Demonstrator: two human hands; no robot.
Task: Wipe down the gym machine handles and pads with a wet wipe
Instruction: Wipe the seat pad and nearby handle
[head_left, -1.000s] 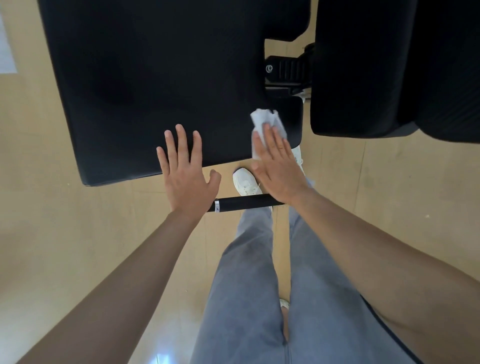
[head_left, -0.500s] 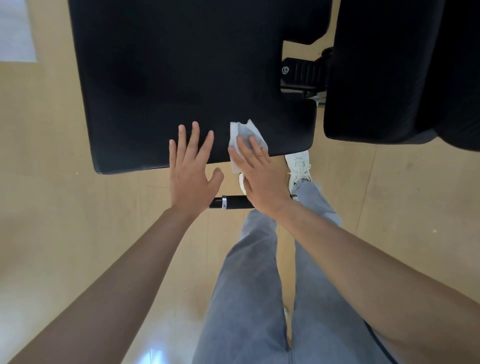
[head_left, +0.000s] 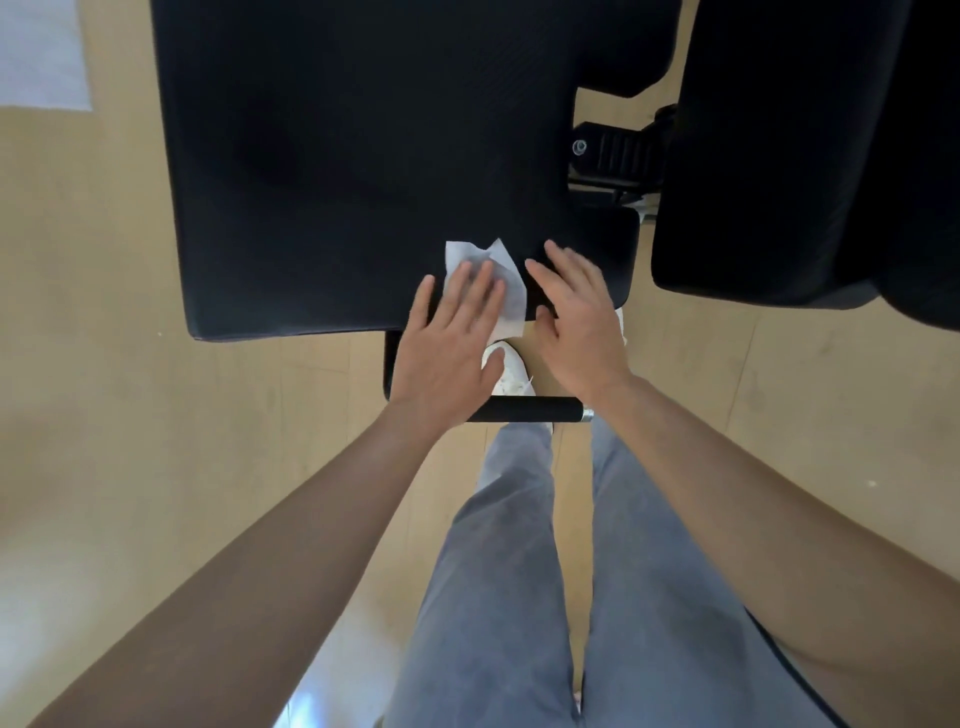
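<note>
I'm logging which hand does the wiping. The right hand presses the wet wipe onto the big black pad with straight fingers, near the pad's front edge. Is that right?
Not quite. The head view shows the left hand pressing the wet wipe onto the big black pad with straight fingers, near the pad's front edge. The right hand lies beside it without the wipe.

Wet wipe (head_left: 511, 299): white, thin and creased, spread on the near edge of the large black pad (head_left: 363, 156), with its lower corner overhanging that edge. The left hand (head_left: 447, 343) lies flat across it. Second black pad (head_left: 779, 156): to the right, apart. Black handle (head_left: 530, 409): horizontal, nearer than the pad edge, silver cap at its right end.
</note>
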